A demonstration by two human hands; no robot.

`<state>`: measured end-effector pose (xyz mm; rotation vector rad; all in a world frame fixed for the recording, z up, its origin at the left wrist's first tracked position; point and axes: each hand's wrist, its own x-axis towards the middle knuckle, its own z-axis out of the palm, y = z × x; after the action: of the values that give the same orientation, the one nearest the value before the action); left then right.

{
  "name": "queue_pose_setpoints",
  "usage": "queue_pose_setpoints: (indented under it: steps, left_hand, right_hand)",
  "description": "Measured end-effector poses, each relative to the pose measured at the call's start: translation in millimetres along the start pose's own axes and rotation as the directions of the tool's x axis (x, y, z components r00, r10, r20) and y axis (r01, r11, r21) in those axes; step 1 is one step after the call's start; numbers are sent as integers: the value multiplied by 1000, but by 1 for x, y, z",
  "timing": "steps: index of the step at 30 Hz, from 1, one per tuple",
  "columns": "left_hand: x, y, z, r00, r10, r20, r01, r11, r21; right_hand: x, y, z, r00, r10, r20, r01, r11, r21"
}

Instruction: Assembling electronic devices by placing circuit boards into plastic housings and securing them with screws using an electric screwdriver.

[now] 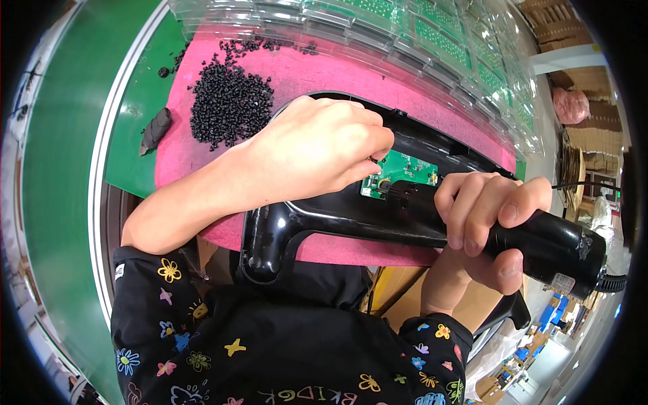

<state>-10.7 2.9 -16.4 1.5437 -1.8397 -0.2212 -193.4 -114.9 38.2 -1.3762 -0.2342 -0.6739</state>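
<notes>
View: we look down from a head camera at our own two hands working over a pink mat (324, 74) on a green bench top (135, 135).

Left hand: our left hand (317, 145) reaches in from the lower left, fingers curled into a loose fist, and presses down on the black plastic housing (351, 216). Its fingertips close at the edge of the green circuit board (401, 172); whether they pinch something small there, we cannot tell.

Right hand: our right hand (486, 216) wraps firmly around the black electric screwdriver (540, 246), fingers over the top and thumb beneath.

Screwdriver: it lies nearly level, its tip pointing left and meeting the lower left corner of the circuit board. A black cord leaves its rear end at the right edge.

Housing: a long, glossy black shell with a handle-like loop at its near left end, lying across the mat and overhanging the front edge. The circuit board sits in it, between our two hands.

Around: a heap of small black pellets (229, 101) lies on the mat beyond the left hand, with a dark scrap (156, 128) just beside it on the green surface. Clear plastic trays (418, 34) holding green boards line the far side.

Clothing: we wear a dark top with coloured flower prints (270, 351).
</notes>
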Motion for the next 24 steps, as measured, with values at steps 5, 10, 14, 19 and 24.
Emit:
queue_pose_setpoints:
  steps: [5,10,14,19,24]
  left_hand:
    - [-1,0,0,1000,4,-2,-4,1000,1]
    - [-1,-1,1,999,27,-34,-28,1000,-6]
    - [2,0,2,999,35,-10,-35,999,-5]
    - [0,-1,1,1000,8,27,-8,1000,1]
    - [-1,-2,5,999,43,-1,-43,999,8]
  right_hand:
    - [2,3,-3,999,-8,49,11,998,-67]
    - [2,3,-2,998,-9,69,11,999,-30]
    - [1,1,-2,999,1,46,2,998,-58]
    - [6,5,1,990,51,131,-56,998,38]
    - [9,1,20,982,188,-28,-187,981,45]
